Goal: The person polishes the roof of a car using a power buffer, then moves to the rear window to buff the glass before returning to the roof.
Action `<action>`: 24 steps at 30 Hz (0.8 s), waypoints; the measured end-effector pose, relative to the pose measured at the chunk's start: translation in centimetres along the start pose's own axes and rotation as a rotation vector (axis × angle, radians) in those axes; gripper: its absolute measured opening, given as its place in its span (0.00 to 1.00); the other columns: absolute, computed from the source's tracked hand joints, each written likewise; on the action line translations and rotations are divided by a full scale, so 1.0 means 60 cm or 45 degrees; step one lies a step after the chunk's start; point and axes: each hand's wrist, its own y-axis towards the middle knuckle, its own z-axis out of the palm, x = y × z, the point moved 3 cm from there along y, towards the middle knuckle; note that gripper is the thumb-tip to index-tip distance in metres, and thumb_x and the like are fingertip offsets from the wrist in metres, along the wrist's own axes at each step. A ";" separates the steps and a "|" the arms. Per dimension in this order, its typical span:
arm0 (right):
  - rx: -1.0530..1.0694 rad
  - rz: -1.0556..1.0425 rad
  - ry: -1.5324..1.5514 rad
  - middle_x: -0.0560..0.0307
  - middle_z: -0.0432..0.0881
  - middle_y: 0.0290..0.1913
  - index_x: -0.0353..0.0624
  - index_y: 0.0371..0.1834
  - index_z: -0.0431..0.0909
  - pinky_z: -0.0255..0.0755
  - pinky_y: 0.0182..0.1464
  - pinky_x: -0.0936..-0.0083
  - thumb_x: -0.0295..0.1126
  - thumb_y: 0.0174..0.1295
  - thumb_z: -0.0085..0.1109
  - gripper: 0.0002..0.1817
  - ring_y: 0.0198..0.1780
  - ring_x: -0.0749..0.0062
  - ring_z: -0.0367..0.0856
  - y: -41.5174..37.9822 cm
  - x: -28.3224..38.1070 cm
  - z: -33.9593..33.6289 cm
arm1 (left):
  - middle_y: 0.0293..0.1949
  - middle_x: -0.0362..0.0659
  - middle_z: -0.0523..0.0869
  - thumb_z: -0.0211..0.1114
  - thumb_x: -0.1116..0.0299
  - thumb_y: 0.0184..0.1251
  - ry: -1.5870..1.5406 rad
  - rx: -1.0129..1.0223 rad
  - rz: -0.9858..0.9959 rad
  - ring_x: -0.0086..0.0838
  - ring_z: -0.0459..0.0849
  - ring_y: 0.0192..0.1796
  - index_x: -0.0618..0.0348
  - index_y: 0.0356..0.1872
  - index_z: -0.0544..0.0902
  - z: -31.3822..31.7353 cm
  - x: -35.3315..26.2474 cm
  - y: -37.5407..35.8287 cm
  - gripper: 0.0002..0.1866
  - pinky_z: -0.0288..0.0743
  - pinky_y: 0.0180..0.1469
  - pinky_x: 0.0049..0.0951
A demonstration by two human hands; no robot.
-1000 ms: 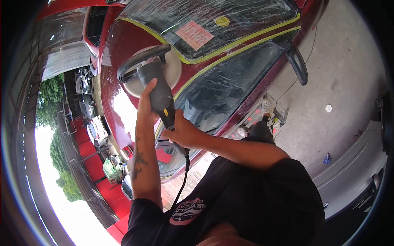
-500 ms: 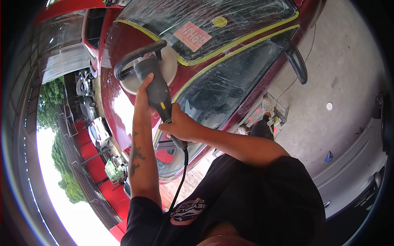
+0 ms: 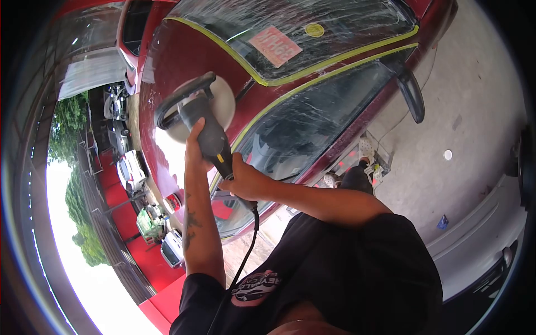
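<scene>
A black power polisher (image 3: 209, 137) with a loop handle (image 3: 187, 97) lies over the dark red car panel (image 3: 173, 50). Its round pale pad (image 3: 224, 103) rests on that panel, partly hidden beneath the tool's head. My left hand (image 3: 196, 146) is wrapped round the polisher's body from the left, near its head. Further back, my right hand (image 3: 245, 178) grips the rear end of the tool, where the black cord (image 3: 250, 243) comes out. Yellow tape (image 3: 237, 53) edges the streaked glass (image 3: 329, 19) and the side window (image 3: 312, 111).
A side mirror (image 3: 411, 95) juts out at the right. Another person's legs (image 3: 357, 178) and light clogs show beside the car. A grey car (image 3: 480, 234) stands at lower right. Parked vehicles (image 3: 131, 170) are beyond the panel at left.
The polisher and both hands have moved slightly down in view, and the pad has shifted away from the taped glass. The car appears further right as the view shifts.
</scene>
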 end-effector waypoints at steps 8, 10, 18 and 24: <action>-0.799 -0.336 -0.495 0.32 0.78 0.62 0.32 0.68 0.69 0.71 0.67 0.54 0.55 0.74 0.61 0.36 0.66 0.45 0.78 0.074 -0.046 -0.162 | 0.34 0.50 0.87 0.68 0.48 0.71 -0.176 -0.080 0.074 0.41 0.89 0.32 0.64 0.47 0.81 -0.122 0.046 -0.014 0.25 0.89 0.39 0.44; -1.145 -0.567 -0.837 0.36 0.78 0.62 0.36 0.67 0.72 0.72 0.64 0.51 0.49 0.71 0.64 0.31 0.64 0.40 0.77 0.114 -0.021 -0.280 | 0.34 0.50 0.87 0.68 0.48 0.71 -0.161 -0.070 0.093 0.41 0.90 0.33 0.64 0.47 0.81 -0.128 0.046 -0.015 0.25 0.89 0.39 0.43; -1.687 -0.627 -1.227 0.48 0.77 0.62 0.41 0.67 0.73 0.61 0.73 0.52 0.49 0.69 0.67 0.31 0.67 0.52 0.73 0.203 -0.029 -0.402 | 0.37 0.50 0.87 0.68 0.49 0.71 -0.157 0.058 0.064 0.40 0.89 0.36 0.64 0.49 0.80 -0.063 0.034 0.022 0.24 0.87 0.40 0.40; -1.730 -0.530 -1.185 0.51 0.77 0.64 0.44 0.67 0.73 0.59 0.75 0.55 0.50 0.68 0.66 0.30 0.68 0.55 0.73 0.202 -0.026 -0.403 | 0.37 0.53 0.87 0.69 0.46 0.68 -0.067 0.077 0.092 0.46 0.90 0.37 0.68 0.51 0.80 0.022 -0.014 0.085 0.30 0.89 0.39 0.45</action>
